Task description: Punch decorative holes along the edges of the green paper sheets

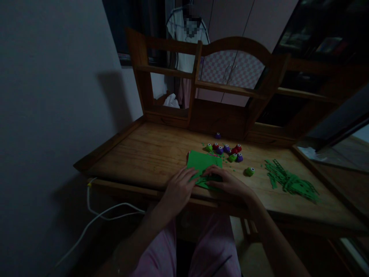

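Observation:
A bright green sheet of paper (202,159) lies at the front of the wooden desk, on top of other sheets whose reddish edges peek out. My left hand (181,188) rests on the paper's lower left side, fingers stretched out and flat. Over its lower right part, my right hand (227,181) has curled fingers pinching a narrow green paper strip (203,179); the fingertips are partly hidden. Just beyond the sheet stand several small craft punches in red, purple and green, among them a purple punch (226,148) and a red punch (236,149).
A green punch (249,172) sits apart, right of my right hand. Farther right lies a heap of punched green paper strips (291,181). Small green scraps dot the desk (138,154). Wooden shelving (225,87) rises at the back; a white cable (108,209) hangs at left.

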